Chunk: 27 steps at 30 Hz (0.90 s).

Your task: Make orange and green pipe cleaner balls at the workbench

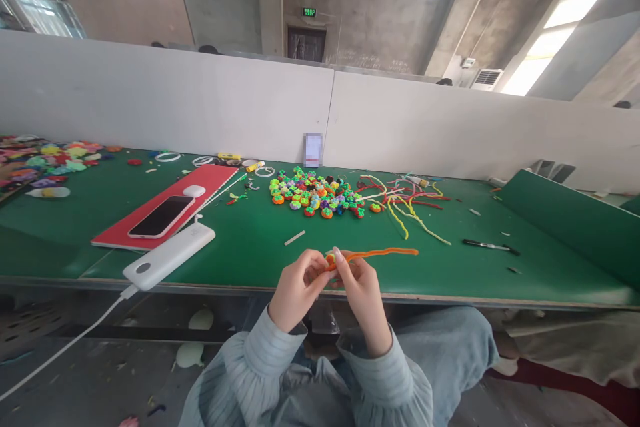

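Both hands meet just above the front edge of the green table (240, 260). An orange pipe cleaner (385, 252) runs between them, its free end stretching to the right. Its other end is curled into a small coil with a bit of yellow, partly covered by my fingers. My left hand (300, 283) pinches the coiled end. With thumb and fingertips, my right hand (359, 283) grips the orange strand beside the coil. Beyond them lies a pile of small colourful pipe-cleaner pieces (315, 193), many with green tops.
Loose pipe cleaners (413, 207) spread to the right of the pile, near a black pen (491, 246). Leftward lie a red folder (210, 190), a phone (161, 216) and a white power bank (170, 255) with a cable. A second phone (313, 149) leans on the white partition (225, 107).
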Each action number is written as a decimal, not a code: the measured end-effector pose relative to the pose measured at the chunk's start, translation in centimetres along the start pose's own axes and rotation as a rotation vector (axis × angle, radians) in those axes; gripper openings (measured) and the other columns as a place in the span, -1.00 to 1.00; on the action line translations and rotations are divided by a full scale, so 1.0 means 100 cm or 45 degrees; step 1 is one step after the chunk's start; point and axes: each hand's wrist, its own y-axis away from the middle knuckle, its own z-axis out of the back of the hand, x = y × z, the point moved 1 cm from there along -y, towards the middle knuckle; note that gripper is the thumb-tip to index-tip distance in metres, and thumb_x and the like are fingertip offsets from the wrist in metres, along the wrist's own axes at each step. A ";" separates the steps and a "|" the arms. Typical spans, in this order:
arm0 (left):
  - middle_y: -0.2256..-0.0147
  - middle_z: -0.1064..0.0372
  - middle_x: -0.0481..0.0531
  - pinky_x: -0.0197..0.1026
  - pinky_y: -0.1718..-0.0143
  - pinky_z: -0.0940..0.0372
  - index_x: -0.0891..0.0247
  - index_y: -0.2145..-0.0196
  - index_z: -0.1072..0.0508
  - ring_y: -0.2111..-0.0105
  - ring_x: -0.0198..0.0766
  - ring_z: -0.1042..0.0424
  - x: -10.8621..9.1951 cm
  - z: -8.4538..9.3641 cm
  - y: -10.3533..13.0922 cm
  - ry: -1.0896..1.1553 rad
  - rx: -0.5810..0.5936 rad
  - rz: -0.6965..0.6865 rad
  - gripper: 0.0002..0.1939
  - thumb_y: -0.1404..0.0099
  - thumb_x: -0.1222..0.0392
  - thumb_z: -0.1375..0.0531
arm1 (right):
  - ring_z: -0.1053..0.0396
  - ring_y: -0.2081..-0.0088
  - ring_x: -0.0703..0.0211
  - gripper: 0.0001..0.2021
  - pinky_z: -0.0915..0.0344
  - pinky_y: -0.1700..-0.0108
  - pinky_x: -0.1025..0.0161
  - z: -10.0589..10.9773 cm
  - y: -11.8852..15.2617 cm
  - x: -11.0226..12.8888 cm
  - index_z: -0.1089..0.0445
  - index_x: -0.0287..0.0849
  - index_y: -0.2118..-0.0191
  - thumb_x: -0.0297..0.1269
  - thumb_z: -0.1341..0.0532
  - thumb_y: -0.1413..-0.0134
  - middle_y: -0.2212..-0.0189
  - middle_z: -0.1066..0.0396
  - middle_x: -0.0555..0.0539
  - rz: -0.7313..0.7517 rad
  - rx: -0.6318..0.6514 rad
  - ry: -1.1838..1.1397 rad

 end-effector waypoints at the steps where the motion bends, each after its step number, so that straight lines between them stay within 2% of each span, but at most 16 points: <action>1: 0.51 -0.29 -0.08 -0.37 0.51 -0.17 0.23 0.37 -0.28 0.54 -0.38 -0.30 0.001 -0.001 0.000 -0.029 -0.019 -0.029 -0.87 -0.18 0.14 -0.15 | -0.43 0.45 0.12 -0.61 -0.39 0.49 0.28 -0.001 0.000 0.000 -0.42 -0.27 0.27 0.01 -0.20 0.05 0.46 -0.48 -0.13 0.003 -0.004 0.007; 7: 0.47 -0.18 -0.08 -0.33 0.47 -0.18 0.22 0.38 -0.20 0.50 -0.36 -0.24 0.010 -0.003 0.001 -0.394 -0.103 -0.228 -0.86 -0.23 0.14 -0.10 | -0.44 0.42 0.11 -0.61 -0.40 0.48 0.29 -0.003 0.002 0.001 -0.45 -0.27 0.32 0.01 -0.16 0.02 0.42 -0.48 -0.12 0.026 -0.053 0.019; 14: 0.41 -0.24 -0.03 -0.32 0.42 -0.21 0.23 0.34 -0.26 0.44 -0.34 -0.31 0.014 -0.003 0.000 -0.711 -0.053 -0.398 -0.83 -0.33 0.15 0.05 | -0.43 0.41 0.09 -0.61 -0.40 0.48 0.27 -0.003 0.002 0.000 -0.46 -0.27 0.29 0.01 -0.14 -0.01 0.41 -0.48 -0.13 0.017 -0.056 0.043; 19: 0.41 -0.24 -0.01 -0.32 0.38 -0.21 0.25 0.35 -0.29 0.42 -0.34 -0.32 0.017 -0.004 -0.002 -0.745 -0.117 -0.390 -0.77 -0.36 0.17 0.10 | -0.44 0.40 0.05 -0.61 -0.39 0.47 0.24 -0.004 0.001 -0.003 -0.48 -0.28 0.36 -0.01 -0.15 -0.02 0.42 -0.49 -0.17 0.027 -0.080 0.090; 27: 0.47 -0.17 -0.04 -0.30 0.39 -0.15 0.25 0.45 -0.24 0.46 -0.35 -0.23 0.015 -0.009 -0.003 -0.581 -0.139 -0.246 -0.72 -0.37 0.19 0.12 | -0.43 0.44 0.11 -0.66 -0.37 0.44 0.26 -0.008 0.004 -0.002 -0.48 -0.26 0.34 -0.08 -0.11 -0.09 0.42 -0.50 -0.15 0.194 -0.148 0.263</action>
